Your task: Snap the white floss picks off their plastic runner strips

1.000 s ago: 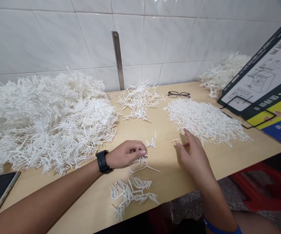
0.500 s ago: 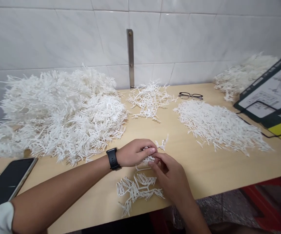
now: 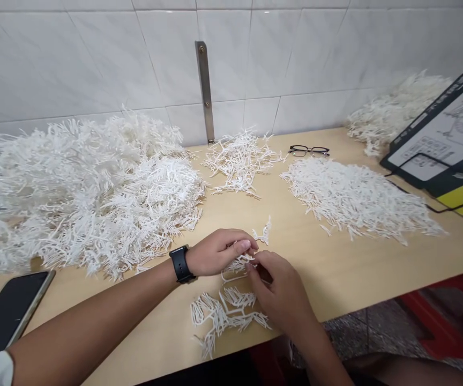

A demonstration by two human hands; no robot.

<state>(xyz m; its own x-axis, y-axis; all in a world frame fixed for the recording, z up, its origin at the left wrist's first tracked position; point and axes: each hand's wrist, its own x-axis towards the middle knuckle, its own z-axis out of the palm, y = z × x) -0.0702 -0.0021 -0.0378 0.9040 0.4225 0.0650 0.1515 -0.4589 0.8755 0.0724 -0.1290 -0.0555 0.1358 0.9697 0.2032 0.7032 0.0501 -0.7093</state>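
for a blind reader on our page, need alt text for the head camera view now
Two bare hands, left and right, meet over a small white branching piece above a wooden table. Around them lie a large heap of white pieces, smaller piles, glasses and a phone.

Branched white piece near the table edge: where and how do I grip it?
I'd pinch the branched white piece at its bare middle stem, from above left: it lies low on the table, slender tips fan outward, and the right hand crowds its right.
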